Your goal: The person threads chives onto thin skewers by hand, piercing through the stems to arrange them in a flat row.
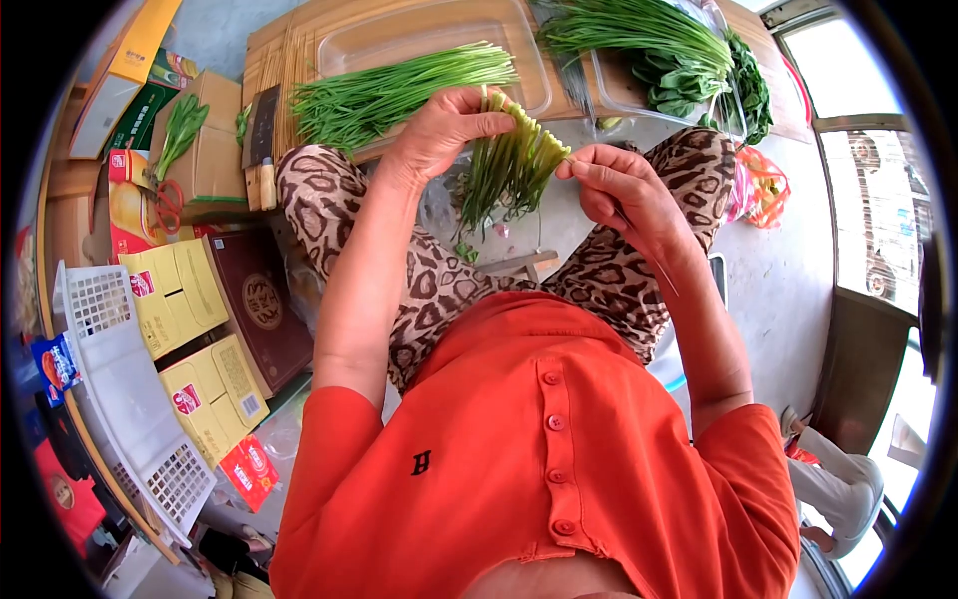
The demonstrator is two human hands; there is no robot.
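Observation:
In front of my knees hangs a row of green garlic chives (511, 172), pale cut ends up and leaves drooping. My left hand (444, 130) is closed on the left end of this row, thumb on top. Beside the right end, my right hand (629, 195) pinches a thin skewer (666, 277), whose long end sticks out below the palm. The chive ends sit side by side along a line; the skewer inside them is hidden. Behind my left hand, a pile of cut chives (399, 92) lies on the low table (284, 20).
Bamboo skewers (292, 75) and a clear plastic tray (434, 20) are on the table. A cleaver (261, 130) lies near its left edge. Long greens (649, 35) are at right. Boxes (180, 290), red scissors (169, 207) and a white basket (130, 369) stand left.

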